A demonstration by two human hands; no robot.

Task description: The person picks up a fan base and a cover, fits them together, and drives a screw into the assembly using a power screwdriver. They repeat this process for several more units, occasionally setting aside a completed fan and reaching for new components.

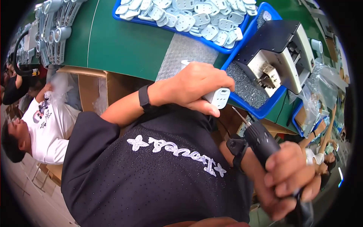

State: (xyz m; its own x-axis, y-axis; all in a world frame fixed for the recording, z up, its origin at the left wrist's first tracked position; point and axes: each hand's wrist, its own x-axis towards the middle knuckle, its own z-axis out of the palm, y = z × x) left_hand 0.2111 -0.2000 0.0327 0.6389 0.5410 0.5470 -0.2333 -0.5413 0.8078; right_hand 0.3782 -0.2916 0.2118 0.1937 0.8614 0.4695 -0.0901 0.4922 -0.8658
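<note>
My left hand [198, 85] is wrapped round a pale white plastic housing [219, 99]. A flat end face with several small holes and a slot shows past my fingers; the rest is mostly covered by the hand. In my right hand [289, 176] is a black electric screwdriver [261, 140], gripped round its body. Its thin metal bit points up and left, a short way from the housing and not touching it. Just beyond the bit stands a dark screw feeder [270, 41] with a metal outlet, in a blue tray [261, 111] of small dark screws [245, 85].
A blue bin [141, 18] at the back holds many pale blue plates [185, 22]. Bubble wrap [181, 49] lies on the green table [124, 45]. Pale handle-like parts [56, 36] stand in rows at far left. Other people sit on both sides; a cardboard box [121, 89] is below the table edge.
</note>
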